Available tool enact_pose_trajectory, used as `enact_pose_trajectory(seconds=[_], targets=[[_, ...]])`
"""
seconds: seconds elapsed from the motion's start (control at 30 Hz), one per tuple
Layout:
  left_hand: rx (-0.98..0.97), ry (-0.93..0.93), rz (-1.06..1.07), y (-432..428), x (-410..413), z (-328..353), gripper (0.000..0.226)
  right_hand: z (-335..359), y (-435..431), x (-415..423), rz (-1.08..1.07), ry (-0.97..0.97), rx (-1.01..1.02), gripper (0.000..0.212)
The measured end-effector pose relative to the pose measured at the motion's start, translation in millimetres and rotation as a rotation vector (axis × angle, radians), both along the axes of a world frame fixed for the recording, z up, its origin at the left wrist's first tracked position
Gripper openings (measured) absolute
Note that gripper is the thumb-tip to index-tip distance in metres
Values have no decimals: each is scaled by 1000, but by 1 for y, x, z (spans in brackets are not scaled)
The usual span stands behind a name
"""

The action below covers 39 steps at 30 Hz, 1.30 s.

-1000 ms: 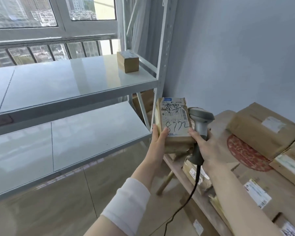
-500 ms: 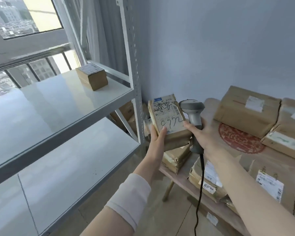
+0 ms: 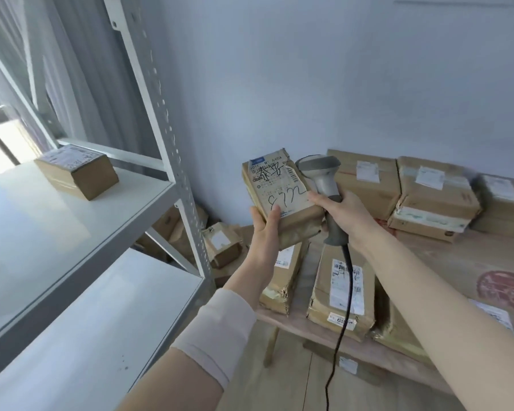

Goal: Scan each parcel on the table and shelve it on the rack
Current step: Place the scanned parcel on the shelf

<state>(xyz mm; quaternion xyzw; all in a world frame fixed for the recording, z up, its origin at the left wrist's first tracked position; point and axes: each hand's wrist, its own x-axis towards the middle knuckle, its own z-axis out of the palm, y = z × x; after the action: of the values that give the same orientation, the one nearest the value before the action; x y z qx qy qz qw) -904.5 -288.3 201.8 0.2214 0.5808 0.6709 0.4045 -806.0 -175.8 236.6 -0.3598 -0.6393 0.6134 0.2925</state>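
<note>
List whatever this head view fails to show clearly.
- Held parcel label: fine print too small; left hand covers its lower edge.
- Scanner window: faces away from camera.
- Far-right parcels: blurred, cut by frame edge.
- Floor parcels: partly behind rack post.

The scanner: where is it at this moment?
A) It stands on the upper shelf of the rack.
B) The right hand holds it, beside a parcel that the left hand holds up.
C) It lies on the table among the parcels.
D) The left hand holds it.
B: the right hand grips the handle of the scanner, whose head is beside the labelled parcel that the left hand holds up.
</note>
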Motion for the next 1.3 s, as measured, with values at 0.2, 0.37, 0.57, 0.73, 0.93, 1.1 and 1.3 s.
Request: enact_pose_trajectory(seconds=[0.2, 0.37, 0.57, 0.73, 0.93, 1.1, 1.3], targets=[[59, -34, 10, 1, -19, 31, 72, 46, 3, -24, 66, -13, 64, 32], [66, -12, 87, -22, -51, 44, 77, 62, -15, -63, 123, -51, 73, 19], [61, -43, 241, -62, -94, 35, 76, 49, -57, -120, 219, -63, 31, 18], [24, -59, 375, -99, -131, 17, 74, 26, -85, -170, 315, -99, -26, 18], [-19, -38, 533, -125, -174, 7, 67, 5, -100, -234, 477, -96, -68, 21], [-51, -29, 734, -142, -201, -2, 65, -11, -112, -286, 638, -125, -58, 34], [-126, -55, 879, -165, -222, -5, 64, -22, -131, -327, 792, -171, -73, 28]])
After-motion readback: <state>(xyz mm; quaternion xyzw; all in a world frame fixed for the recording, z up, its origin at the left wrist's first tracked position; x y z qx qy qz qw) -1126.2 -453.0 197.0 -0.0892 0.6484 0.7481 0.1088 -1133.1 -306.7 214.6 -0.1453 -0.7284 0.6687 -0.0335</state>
